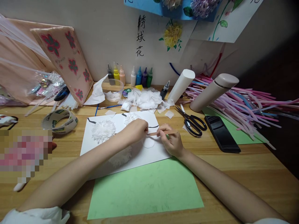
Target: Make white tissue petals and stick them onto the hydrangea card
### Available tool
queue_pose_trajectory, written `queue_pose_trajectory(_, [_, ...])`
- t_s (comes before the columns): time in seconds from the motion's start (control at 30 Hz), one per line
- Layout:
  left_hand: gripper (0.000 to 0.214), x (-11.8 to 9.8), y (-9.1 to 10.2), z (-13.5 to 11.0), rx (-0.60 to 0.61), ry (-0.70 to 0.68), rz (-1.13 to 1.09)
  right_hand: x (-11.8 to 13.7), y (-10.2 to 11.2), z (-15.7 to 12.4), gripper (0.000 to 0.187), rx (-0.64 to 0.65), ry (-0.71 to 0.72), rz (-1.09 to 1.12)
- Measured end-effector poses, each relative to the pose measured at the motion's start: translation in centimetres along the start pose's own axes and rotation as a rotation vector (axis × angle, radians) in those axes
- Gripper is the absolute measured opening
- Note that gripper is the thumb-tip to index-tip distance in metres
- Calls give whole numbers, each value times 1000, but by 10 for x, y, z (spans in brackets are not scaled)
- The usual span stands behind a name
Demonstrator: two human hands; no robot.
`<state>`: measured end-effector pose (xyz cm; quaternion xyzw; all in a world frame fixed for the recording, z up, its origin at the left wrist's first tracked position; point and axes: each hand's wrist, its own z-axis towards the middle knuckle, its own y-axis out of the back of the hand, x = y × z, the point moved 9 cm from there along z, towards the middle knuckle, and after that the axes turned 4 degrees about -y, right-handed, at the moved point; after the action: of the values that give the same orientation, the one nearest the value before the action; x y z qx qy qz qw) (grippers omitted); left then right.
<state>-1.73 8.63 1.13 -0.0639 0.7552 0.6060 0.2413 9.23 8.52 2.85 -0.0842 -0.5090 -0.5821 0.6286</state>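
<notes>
My left hand (136, 129) is curled shut over the white paper sheet (154, 154), its fingertips pinched at the near end of a thin wooden stick (171, 133). My right hand (171, 141) pinches that same stick from the other side. Both hands hover above a glue-wet round patch (148, 143) on the sheet. A fluffy white tissue flower (103, 130) is stuck to the sheet left of my hands. Another tissue flower (121, 157) lies partly under my left forearm. What the left fingers hold besides the stick end is hidden.
A green paper sheet (144, 189) lies in front. Black scissors (192, 121), a black case (221, 133), two cylinders (181, 85) and a heap of pink strips (247, 105) sit right. Tissue scraps (146, 99), paint bottles (129, 76) and a tape roll (59, 120) lie behind and left.
</notes>
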Motion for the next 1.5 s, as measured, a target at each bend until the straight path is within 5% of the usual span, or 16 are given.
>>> queue_pose_trajectory(0.23, [18,-6,2,-2,18,16,11,-4,11,-6,24,-131,9,97])
queue_pose_trajectory(0.37, [22,2,24,-10,44,94,-103,-7,20,-9,22,-239,13,210])
queue_pose_trajectory(0.43, [23,21,47,-18,24,194,-136,-12,25,-9,21,-296,-22,264])
queue_pose_trajectory(0.53, [20,64,98,-32,-154,373,159,-21,26,-8,20,-328,-105,314])
queue_pose_trajectory(0.6, [19,100,111,-45,-108,577,314,-25,25,-7,20,-325,-138,346])
queue_pose_trajectory(0.7, [24,134,104,-52,5,704,343,-27,23,-6,20,-314,-150,378])
queue_pose_trajectory(0.8, [29,146,95,-52,17,728,341,-27,22,-7,19,-308,-144,392])
queue_pose_trajectory(1.5, [16,141,84,-40,14,539,199,-18,25,-6,19,-319,-68,365])
